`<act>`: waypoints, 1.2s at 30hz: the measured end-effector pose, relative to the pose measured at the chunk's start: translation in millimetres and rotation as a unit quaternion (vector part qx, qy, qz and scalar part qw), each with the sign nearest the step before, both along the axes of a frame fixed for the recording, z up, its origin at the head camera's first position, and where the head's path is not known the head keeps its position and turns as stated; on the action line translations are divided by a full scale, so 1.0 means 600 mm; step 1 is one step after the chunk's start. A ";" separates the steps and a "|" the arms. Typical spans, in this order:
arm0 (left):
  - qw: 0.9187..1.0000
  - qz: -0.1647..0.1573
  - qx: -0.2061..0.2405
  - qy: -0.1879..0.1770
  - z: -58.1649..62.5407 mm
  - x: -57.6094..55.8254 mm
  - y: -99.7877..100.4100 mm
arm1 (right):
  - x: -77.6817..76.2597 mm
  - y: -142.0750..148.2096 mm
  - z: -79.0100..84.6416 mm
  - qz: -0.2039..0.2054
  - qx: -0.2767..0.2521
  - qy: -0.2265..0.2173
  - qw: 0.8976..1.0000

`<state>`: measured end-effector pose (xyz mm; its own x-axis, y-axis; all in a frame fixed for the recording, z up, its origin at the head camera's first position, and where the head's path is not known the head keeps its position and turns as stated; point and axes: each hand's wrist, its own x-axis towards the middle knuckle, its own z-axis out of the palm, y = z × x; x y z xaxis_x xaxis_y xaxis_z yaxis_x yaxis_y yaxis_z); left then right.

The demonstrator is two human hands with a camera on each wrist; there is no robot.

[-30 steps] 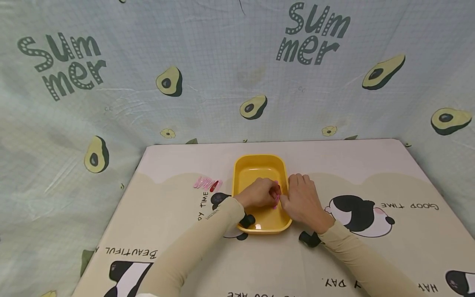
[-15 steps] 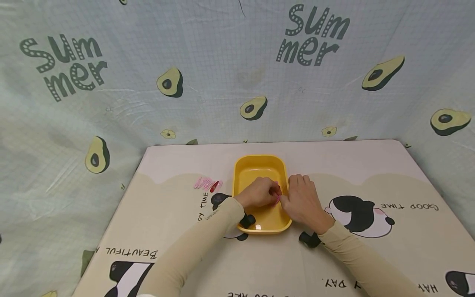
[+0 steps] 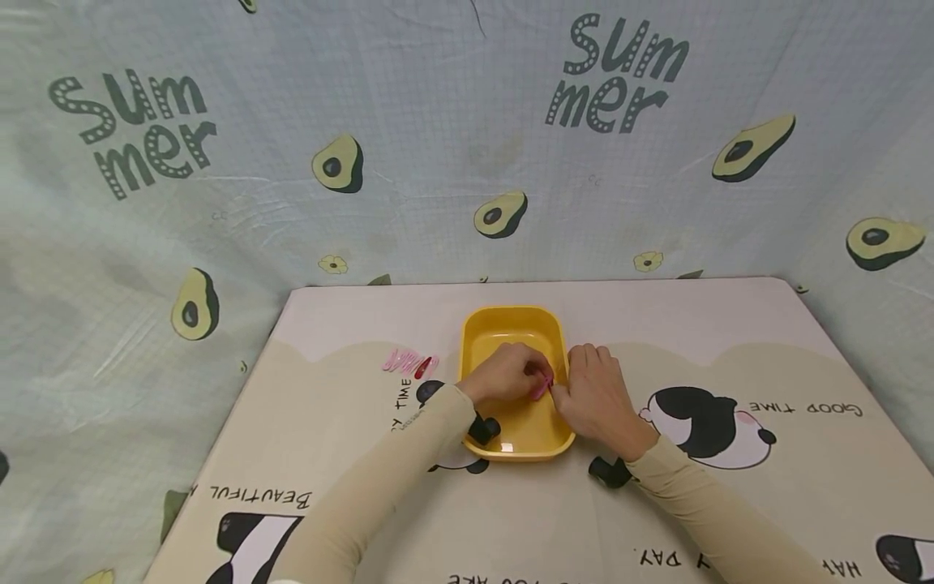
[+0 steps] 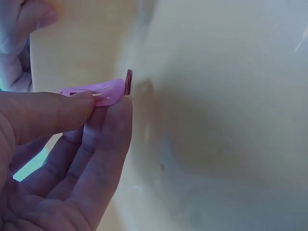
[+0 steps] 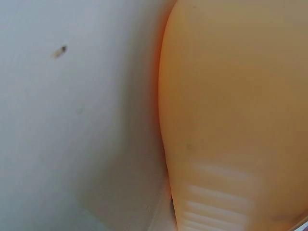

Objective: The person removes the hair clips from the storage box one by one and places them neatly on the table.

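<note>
My left hand (image 3: 509,373) is inside the yellow tray (image 3: 529,434), near its right wall. Between thumb and fingertips it pinches a pink snap hair clip (image 4: 101,91), whose slotted body shows in the left wrist view. A dark red clip (image 4: 128,83) stands just past the pink one, by the fingertip; I cannot tell whether they touch. My right hand (image 3: 598,401) holds the tray's right rim, its thumb over the inside and its fingers along the outside. The right wrist view shows only the tray's orange-looking wall (image 5: 231,106), with no fingers.
Left of the tray, a row of pink hair clips (image 3: 400,360) lies on the table mat (image 3: 321,430), with a red clip (image 3: 422,367) at its right end. A patterned curtain (image 3: 423,105) hangs behind the table.
The pink hair clip has tilted in my left fingers and now slants toward the tray's right wall. My left hand has shifted slightly. The right hand and the tray stay in place.
</note>
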<state>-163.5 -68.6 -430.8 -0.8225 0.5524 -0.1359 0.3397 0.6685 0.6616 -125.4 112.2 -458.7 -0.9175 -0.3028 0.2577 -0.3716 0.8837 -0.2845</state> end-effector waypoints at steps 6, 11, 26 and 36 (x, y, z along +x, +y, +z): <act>1.000 0.004 0.009 -0.008 0.011 0.001 -0.006 | 0.000 0.000 0.000 -0.001 0.000 0.003 1.000; 1.000 0.009 0.023 -0.010 0.018 0.001 -0.014 | 0.002 -0.001 0.000 -0.002 0.003 0.001 1.000; 0.999 0.041 0.020 -0.030 0.032 -0.002 -0.032 | 0.002 -0.001 0.000 -0.004 0.004 0.003 1.000; 0.998 0.044 0.016 -0.030 0.041 -0.003 -0.041 | 0.001 -0.001 0.000 -0.007 0.007 -0.004 1.000</act>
